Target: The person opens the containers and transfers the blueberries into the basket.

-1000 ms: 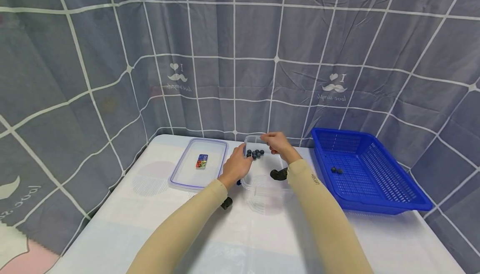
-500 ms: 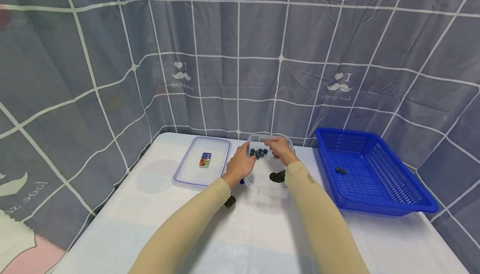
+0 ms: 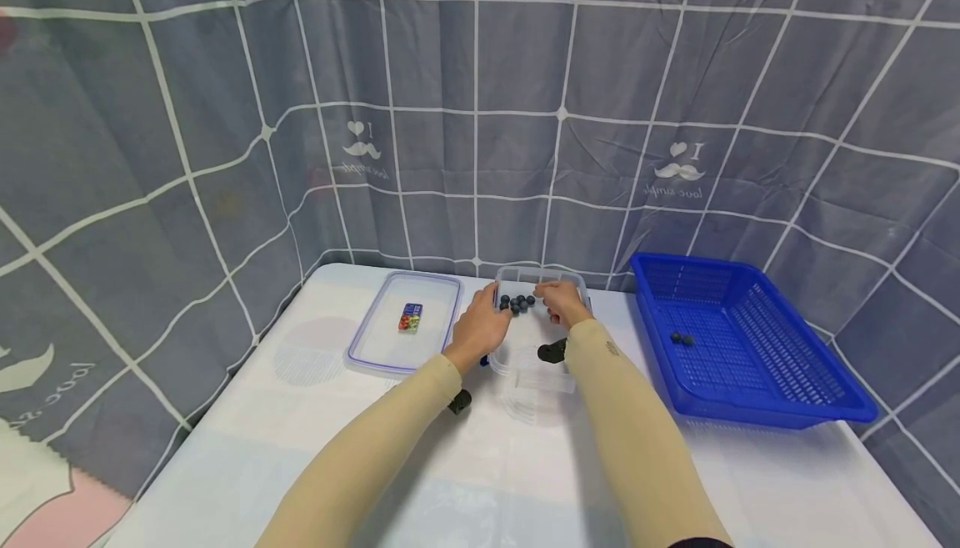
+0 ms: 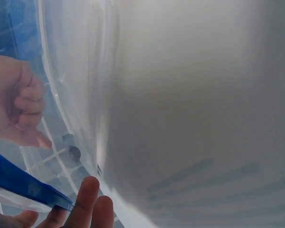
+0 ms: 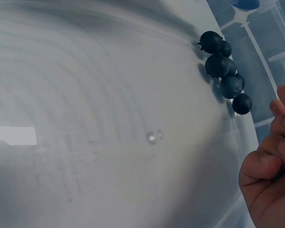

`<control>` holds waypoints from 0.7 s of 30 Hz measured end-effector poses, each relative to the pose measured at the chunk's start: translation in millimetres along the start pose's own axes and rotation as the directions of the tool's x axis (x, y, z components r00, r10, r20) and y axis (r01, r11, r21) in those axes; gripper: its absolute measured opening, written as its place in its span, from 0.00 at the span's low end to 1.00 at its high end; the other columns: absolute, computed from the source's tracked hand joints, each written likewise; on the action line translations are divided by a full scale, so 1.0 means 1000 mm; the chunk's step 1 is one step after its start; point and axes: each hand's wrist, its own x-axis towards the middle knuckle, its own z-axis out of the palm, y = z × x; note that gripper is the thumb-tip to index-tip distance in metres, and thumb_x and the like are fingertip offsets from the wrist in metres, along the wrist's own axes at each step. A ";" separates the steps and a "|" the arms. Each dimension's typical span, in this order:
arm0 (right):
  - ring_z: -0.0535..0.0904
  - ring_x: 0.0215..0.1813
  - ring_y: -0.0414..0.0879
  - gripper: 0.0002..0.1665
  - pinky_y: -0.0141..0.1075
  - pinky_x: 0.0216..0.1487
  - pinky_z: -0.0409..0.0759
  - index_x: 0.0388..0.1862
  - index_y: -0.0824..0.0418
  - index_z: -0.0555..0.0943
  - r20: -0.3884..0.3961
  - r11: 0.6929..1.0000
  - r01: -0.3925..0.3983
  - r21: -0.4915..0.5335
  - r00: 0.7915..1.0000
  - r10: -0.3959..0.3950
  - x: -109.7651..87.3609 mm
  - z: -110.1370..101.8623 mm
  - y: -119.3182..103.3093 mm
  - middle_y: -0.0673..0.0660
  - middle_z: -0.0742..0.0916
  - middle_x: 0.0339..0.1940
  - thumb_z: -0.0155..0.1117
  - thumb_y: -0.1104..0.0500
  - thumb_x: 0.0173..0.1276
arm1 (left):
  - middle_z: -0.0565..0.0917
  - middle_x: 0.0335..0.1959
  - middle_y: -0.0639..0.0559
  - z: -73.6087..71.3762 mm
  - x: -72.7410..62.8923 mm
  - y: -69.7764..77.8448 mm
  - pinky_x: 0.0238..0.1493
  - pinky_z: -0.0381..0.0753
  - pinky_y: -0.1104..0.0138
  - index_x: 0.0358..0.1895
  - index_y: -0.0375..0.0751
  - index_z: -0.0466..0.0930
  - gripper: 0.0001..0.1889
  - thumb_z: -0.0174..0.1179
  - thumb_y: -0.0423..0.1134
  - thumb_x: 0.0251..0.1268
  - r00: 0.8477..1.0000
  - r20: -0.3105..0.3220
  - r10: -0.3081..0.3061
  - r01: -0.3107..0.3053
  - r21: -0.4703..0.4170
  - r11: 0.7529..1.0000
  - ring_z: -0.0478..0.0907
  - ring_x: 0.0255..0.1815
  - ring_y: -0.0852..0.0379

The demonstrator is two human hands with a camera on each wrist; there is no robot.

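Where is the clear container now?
In the head view, the clear container sits near centre, between the lid at left and the blue basket at right.

- Clear box can be reached betw. forearms.
- Box L wall blocked by L hand, far R part by R hand, far L corner by blueberries.
- Table far R corner obstructed by basket, far edge by curtain.
- Lid nr far L corner can be passed over.

The curtain reads "I" and "love simple" (mirror-reversed).
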 end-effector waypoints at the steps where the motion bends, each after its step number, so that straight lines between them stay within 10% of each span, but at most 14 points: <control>1: 0.59 0.19 0.41 0.24 0.33 0.22 0.61 0.67 0.60 0.79 -0.002 1.000 -0.003 0.006 1.000 0.003 0.000 0.000 0.001 0.48 0.66 0.19 0.60 0.59 0.73 | 0.65 0.76 0.48 0.000 0.000 0.001 0.60 0.74 0.43 0.80 0.56 0.55 0.33 0.49 0.52 0.75 1.000 0.001 -0.001 0.001 0.000 1.000 0.75 0.65 0.38; 21: 0.59 0.16 0.40 0.22 0.33 0.19 0.60 0.61 0.60 0.83 -0.030 0.999 -0.024 0.021 0.999 0.025 0.006 0.011 0.014 0.47 0.67 0.15 0.65 0.61 0.67 | 0.66 0.76 0.48 0.002 0.001 -0.001 0.60 0.74 0.43 0.80 0.56 0.55 0.33 0.48 0.52 0.74 1.000 -0.014 0.011 -0.011 0.004 1.000 0.76 0.63 0.38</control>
